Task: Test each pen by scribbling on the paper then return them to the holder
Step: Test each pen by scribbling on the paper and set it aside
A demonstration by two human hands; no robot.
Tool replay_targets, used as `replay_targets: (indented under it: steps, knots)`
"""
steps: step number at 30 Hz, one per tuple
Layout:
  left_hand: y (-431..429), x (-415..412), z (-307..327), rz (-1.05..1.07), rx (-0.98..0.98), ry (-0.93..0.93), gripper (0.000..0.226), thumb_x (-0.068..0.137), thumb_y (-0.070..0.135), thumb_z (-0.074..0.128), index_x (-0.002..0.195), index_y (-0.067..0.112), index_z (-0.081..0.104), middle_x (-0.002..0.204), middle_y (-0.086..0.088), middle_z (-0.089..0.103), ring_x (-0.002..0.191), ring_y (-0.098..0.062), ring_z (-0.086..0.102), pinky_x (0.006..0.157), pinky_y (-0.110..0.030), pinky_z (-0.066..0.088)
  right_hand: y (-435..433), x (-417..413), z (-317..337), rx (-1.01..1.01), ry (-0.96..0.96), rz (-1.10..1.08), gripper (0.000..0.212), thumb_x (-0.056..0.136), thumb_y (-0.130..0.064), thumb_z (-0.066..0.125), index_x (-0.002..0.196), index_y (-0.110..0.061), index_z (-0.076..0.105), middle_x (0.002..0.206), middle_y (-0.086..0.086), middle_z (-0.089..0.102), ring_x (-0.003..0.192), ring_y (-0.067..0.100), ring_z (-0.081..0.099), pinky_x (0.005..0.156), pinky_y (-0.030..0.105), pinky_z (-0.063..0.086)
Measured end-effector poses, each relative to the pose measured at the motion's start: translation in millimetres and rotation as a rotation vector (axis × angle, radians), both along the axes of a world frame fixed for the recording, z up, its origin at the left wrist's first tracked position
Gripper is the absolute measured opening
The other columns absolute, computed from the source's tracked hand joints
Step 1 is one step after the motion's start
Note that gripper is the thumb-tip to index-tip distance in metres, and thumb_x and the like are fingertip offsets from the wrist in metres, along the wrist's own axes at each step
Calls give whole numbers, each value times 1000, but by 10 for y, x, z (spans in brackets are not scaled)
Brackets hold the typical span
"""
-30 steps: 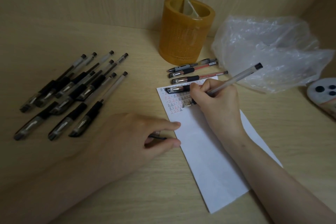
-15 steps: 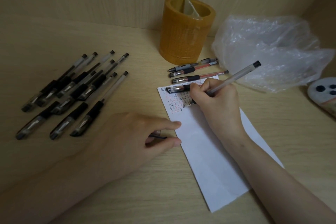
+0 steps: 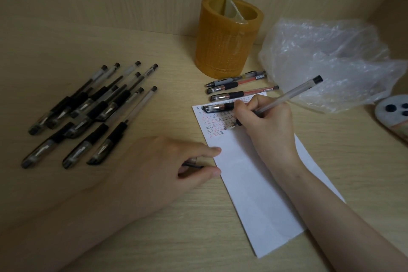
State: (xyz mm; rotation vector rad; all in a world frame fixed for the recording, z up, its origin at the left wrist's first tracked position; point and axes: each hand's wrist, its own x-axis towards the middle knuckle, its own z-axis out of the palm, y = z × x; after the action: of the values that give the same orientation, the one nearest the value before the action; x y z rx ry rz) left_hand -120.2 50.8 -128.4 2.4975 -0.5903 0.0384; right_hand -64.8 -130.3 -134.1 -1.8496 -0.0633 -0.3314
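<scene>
My right hand (image 3: 267,123) grips a clear-barrelled pen (image 3: 293,94) with its tip down on the white paper (image 3: 254,185), beside rows of small red and black marks (image 3: 217,125). My left hand (image 3: 159,165) rests at the paper's left edge, fingers pinched on a small dark pen cap (image 3: 193,164). Another capped pen (image 3: 217,108) lies across the paper's top. The amber pen holder (image 3: 227,37) stands behind, with no pens showing above its rim. Several capped black pens (image 3: 88,112) lie in a pile at the left.
Three pens (image 3: 238,86) lie between the holder and the paper. A crumpled clear plastic bag (image 3: 331,62) sits at the right, close to my right hand. A pale object with dark dots (image 3: 395,112) lies at the far right edge. A wooden wall runs along the back.
The pen in my right hand has shifted slightly as it writes. My left hand stays put.
</scene>
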Motion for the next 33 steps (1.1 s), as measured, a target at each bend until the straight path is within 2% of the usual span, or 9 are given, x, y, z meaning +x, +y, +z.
replay_targets:
  steps: [4, 7, 10, 13, 15, 20, 25, 29, 33]
  knots:
    - [-3, 7, -23, -5, -20, -12, 45, 72, 72, 37, 102, 50, 63, 49, 35, 42, 59, 14, 53, 51, -1, 37, 4, -6, 2, -26, 0, 6, 41, 82, -3, 62, 47, -14, 44, 40, -11, 38, 43, 3, 35, 46, 11, 28]
    - [-3, 8, -37, -11, -45, -4, 47, 71, 73, 36, 102, 51, 63, 53, 31, 51, 70, 13, 56, 61, -6, 43, 8, -11, 10, -39, -4, 8, 44, 81, 0, 61, 45, -17, 41, 39, -12, 37, 42, 2, 34, 45, 10, 27]
    - [-10, 15, -24, -19, -23, -24, 45, 73, 72, 37, 102, 49, 64, 52, 32, 48, 61, 11, 54, 53, -4, 40, 9, -16, 14, -28, 4, 4, 45, 81, 0, 61, 45, -17, 41, 37, -12, 36, 41, 2, 33, 44, 10, 26]
    - [-6, 15, -28, -18, -43, -12, 46, 73, 72, 38, 103, 49, 63, 50, 29, 46, 59, 10, 54, 53, -12, 47, 6, -19, 18, -32, 5, 5, 43, 81, -1, 61, 46, -16, 42, 38, -11, 37, 42, 3, 34, 45, 10, 27]
    - [-2, 13, -24, -21, -27, -17, 46, 73, 73, 37, 103, 50, 63, 53, 25, 55, 65, 7, 56, 53, -9, 45, 8, -21, 19, -40, 0, 5, 41, 81, -1, 61, 47, -14, 43, 39, -11, 37, 43, 3, 35, 45, 10, 27]
    - [-1, 17, -18, -18, -14, -13, 47, 73, 74, 35, 103, 52, 62, 55, 24, 58, 57, 8, 54, 51, -7, 37, 1, -13, 13, -22, 4, 5, 39, 80, -1, 61, 48, -13, 44, 41, -10, 38, 45, 3, 35, 47, 12, 29]
    - [1, 13, -34, -9, -66, 10, 46, 71, 74, 37, 104, 52, 61, 52, 35, 47, 57, 19, 49, 53, -7, 40, 3, -13, 11, -17, 0, 37, 40, 83, -3, 62, 47, -12, 46, 41, -11, 39, 44, 3, 36, 47, 11, 29]
    - [-1, 22, -39, -10, -66, -6, 45, 72, 72, 38, 103, 50, 63, 43, 28, 40, 52, 16, 46, 51, -9, 39, 6, -22, 18, -28, 0, 35, 41, 81, -1, 62, 46, -14, 45, 41, -11, 40, 43, 2, 36, 46, 10, 29]
    - [-3, 17, -25, -15, -57, -2, 46, 72, 73, 37, 103, 51, 62, 46, 31, 42, 56, 16, 50, 51, -9, 40, 7, -31, 29, -32, 2, 32, 43, 81, 1, 61, 45, -17, 44, 39, -12, 40, 42, 2, 38, 45, 8, 28]
